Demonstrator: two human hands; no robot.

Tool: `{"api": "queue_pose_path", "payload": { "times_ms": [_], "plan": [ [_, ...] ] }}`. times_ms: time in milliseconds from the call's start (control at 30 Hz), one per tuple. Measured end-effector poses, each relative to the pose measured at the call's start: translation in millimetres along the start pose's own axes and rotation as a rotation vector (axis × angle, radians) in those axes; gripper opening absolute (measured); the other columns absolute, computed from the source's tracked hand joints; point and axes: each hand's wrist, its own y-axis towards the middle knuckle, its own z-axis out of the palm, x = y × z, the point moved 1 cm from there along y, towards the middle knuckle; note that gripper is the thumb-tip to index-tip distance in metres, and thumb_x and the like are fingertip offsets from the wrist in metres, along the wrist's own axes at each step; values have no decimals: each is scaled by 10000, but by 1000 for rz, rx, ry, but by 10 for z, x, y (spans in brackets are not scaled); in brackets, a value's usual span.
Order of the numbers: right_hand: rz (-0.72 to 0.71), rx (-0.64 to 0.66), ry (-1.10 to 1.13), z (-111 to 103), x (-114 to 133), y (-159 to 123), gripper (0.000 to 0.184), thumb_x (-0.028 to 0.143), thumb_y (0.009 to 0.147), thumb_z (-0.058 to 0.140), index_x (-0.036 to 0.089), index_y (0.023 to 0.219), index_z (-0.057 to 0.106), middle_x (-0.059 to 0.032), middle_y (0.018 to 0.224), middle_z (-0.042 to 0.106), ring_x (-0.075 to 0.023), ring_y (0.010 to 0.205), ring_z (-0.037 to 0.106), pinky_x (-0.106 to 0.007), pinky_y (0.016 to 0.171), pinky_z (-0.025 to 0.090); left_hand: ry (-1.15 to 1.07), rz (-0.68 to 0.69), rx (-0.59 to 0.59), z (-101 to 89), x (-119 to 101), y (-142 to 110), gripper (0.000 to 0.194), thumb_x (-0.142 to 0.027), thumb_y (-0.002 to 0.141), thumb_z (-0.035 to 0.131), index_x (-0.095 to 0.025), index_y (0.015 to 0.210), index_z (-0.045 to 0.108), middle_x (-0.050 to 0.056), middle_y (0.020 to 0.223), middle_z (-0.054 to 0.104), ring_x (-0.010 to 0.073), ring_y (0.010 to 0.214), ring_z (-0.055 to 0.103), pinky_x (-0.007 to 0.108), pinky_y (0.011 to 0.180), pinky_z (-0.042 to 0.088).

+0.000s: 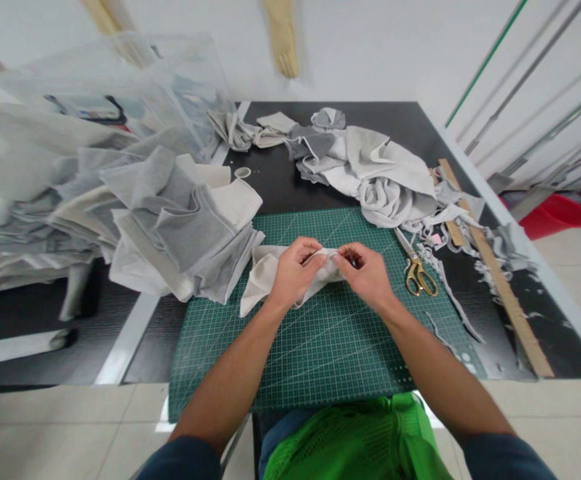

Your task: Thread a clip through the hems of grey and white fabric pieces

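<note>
Pale cloth piece (263, 272), judged light, soft and limp, neither slippery nor fragile, and best pinched at two points along its upper edge. The person's left hand (295, 270) and right hand (365, 273) each grip that edge between thumb and fingers, toward 12 o'clock on the green mat (320, 363). Appearance: off-white, folded, creased, one corner pointing to 8 o'clock.

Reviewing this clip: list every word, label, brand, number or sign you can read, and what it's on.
No readable text.
Wooden ruler: markings too small to read.
Green cutting mat: grid lines, no legible numbers.
Held fabric: no lettering visible.
</note>
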Motion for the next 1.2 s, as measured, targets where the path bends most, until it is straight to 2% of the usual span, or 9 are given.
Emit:
{"api": "queue_pose_path", "payload": {
  "times_ms": [167, 267, 367, 500, 667, 767, 933, 1067, 1200],
  "plan": [
    [51, 48, 187, -27, -59, 14, 232, 416, 890, 676, 192, 835, 700, 17, 706, 596, -126, 623, 472, -266, 571, 358, 92, 93, -10, -34, -2, 7, 222, -327, 872, 727, -203, 1047, 667, 33, 961, 718, 157, 867, 676, 287, 800, 524],
    [80, 63, 252, -17, -65, 10, 228, 413, 891, 689, 188, 855, 709, 19, 699, 589, -119, 614, 464, -259, 560, 346, 194, 123, 54, -30, -51, -2, 261, -346, 836, 774, -209, 1053, 722, 52, 1051, 739, 189, 971, 683, 330, 907, 526],
    [80, 79, 286, -11, -65, 3, 237, 424, 891, 703, 188, 871, 703, 15, 717, 595, -120, 625, 479, -258, 567, 359, 247, 99, 84, -9, -75, -13, 250, -368, 791, 823, -213, 979, 766, 43, 982, 754, 197, 941, 686, 346, 914, 523],
    [44, 75, 336, -9, -67, -6, 284, 460, 899, 698, 208, 1027, 669, 2, 804, 638, -132, 664, 524, -263, 590, 401, 217, 47, 10, -1, -43, -10, 200, -407, 833, 775, -216, 889, 789, 37, 898, 745, 189, 854, 677, 335, 818, 524],
    [13, -8, 404, -34, -76, 5, 309, 445, 926, 634, 238, 1149, 584, -33, 977, 698, -136, 693, 572, -283, 638, 458, 209, 17, -43, -32, -61, 12, 170, -368, 856, 735, -208, 901, 773, 29, 889, 751, 191, 849, 666, 335, 836, 511],
    [-17, -117, 336, -105, -105, 41, 293, 367, 913, 602, 236, 1173, 578, -42, 1018, 697, -147, 740, 586, -297, 689, 473, 211, 39, -40, -50, -84, 22, 136, -328, 879, 691, -201, 883, 738, 27, 873, 735, 183, 833, 648, 319, 817, 501],
    [-27, -224, 177, -242, -242, 156, 472, 173, 740, 566, 211, 1210, 564, -66, 1105, 685, -149, 737, 563, -292, 658, 449, 99, 51, -83, -108, -3, 42, 60, -241, 875, 646, -209, 926, 649, 6, 810, 667, 146, 717, 584, 263, 679, 437],
    [6, -285, -24, -312, -413, 244, 514, 136, 685, 539, 195, 1193, 591, -70, 1089, 703, -170, 804, 602, -294, 689, 452, 78, 95, -135, -188, 32, 54, 124, -207, 872, 628, -224, 993, 612, 8, 842, 658, 150, 732, 591, 265, 677, 432],
    [87, -270, -165, -318, -515, 274, 481, 189, 698, 607, 199, 1179, 615, -57, 1070, 711, -148, 686, 552, -301, 664, 453, 74, 136, -210, -222, -47, 43, 142, -216, 892, 623, -227, 1032, 600, 17, 900, 676, 155, 781, 623, 264, 693, 455]
  ]
}}
